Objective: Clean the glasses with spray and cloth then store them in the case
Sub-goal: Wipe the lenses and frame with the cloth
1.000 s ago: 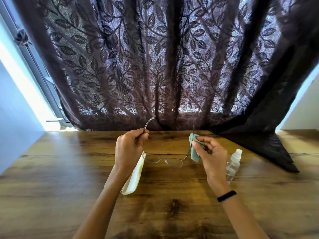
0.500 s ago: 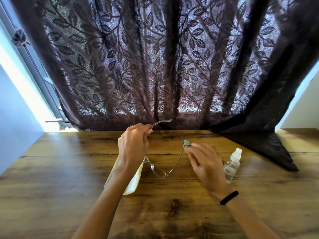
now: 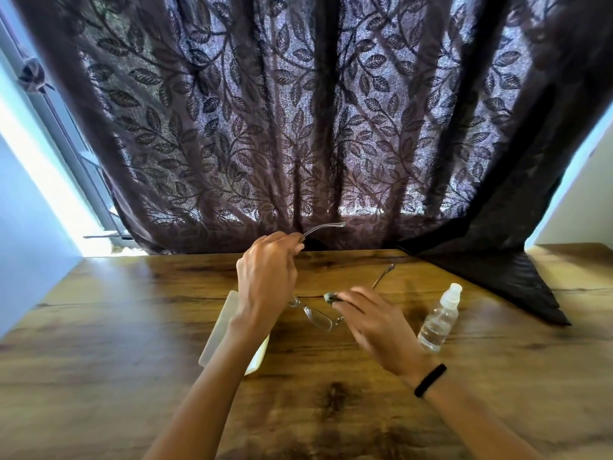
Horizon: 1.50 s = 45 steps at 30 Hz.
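The left hand (image 3: pixel 265 277) covers one lens of the glasses (image 3: pixel 318 318), and the left arm (image 3: pixel 212 370) hides the middle of the case (image 3: pixel 215 333). Only a tip of the cloth (image 3: pixel 329 297) shows beyond the blurred right hand (image 3: pixel 378 323). The left arm, the right arm (image 3: pixel 481 416) and the table's (image 3: pixel 132 327) near edge run off the bottom.
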Tool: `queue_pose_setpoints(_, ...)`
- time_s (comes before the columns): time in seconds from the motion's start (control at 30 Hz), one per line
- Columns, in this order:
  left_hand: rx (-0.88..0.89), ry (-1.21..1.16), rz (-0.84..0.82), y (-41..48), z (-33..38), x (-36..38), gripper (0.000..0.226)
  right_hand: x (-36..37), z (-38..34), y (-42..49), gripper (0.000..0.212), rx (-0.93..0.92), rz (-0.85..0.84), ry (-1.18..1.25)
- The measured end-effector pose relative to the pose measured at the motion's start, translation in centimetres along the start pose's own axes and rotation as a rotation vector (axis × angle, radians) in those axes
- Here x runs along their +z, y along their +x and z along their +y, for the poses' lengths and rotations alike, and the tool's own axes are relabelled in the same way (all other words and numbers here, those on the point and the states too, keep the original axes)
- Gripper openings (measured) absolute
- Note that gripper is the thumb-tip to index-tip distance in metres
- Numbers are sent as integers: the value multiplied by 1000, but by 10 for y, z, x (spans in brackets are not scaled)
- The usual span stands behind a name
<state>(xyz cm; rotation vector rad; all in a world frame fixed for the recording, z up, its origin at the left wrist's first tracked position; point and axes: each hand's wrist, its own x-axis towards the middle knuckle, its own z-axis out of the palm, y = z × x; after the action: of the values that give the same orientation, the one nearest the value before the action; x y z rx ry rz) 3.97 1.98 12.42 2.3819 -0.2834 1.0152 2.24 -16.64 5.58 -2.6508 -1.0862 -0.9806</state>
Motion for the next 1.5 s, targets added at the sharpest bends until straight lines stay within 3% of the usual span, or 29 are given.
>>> queue_pose_setpoints(0.13, -2, -33, 25, 1, 1, -3, 13, 6, 0, 0, 16, -25, -120, 19)
queue_pose_setpoints(0.2, -12, -35, 30, 0, 0, -3, 14, 5, -1, 1, 20, -32, -188, 9)
queue_pose_setpoints(0.33, -15, -32, 30, -1, -2, -3, 15, 2, 1, 2, 57, -16, -347, 23)
queue_pose_setpoints(0.4, -16, -39, 27, -2, -1, -2, 14, 3, 3, 3, 55, -43, -373, -13)
queue_pose_setpoints(0.6, -6, -36, 14, 0, 2, -4, 15, 3, 6, 8, 32, -62, -343, -108)
queue_pose_setpoints(0.97, 142, 131, -114, -8, -4, -2, 33, -5, 15, 15, 18, -128, -289, -341)
queue_pose_setpoints(1.23, 143, 151, -178, -8, -3, 0, 34, 0, 32, 13, 12, -131, -197, -443)
queue_pose_setpoints(1.37, 170, 201, -216, -8, -4, -1, 36, -5, 37, 11, 13, -30, -122, -496)
queue_pose_setpoints(1.5, 161, 215, -246, -11, -5, -2, 36, -14, 42, 9, 25, 75, -91, -347)
